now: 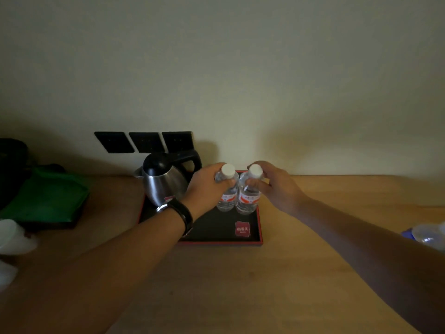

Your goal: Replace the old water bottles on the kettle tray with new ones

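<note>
Two clear water bottles with white caps and red-and-white labels stand upright side by side on the black, red-rimmed kettle tray (258,227). My left hand (207,183) grips the neck of the left bottle (226,201). My right hand (272,183) grips the neck of the right bottle (248,201). A steel kettle (163,182) with a black lid and handle stands on the tray's left part. A small red card (242,229) lies on the tray in front of the bottles. My left wrist wears a dark watch.
The tray sits on a wooden desk (240,285) against a pale wall with three black sockets (144,142). A green tray-like object (48,198) lies at left. White cups (12,235) are at the far left edge. Another plastic bottle (428,235) lies at the right edge.
</note>
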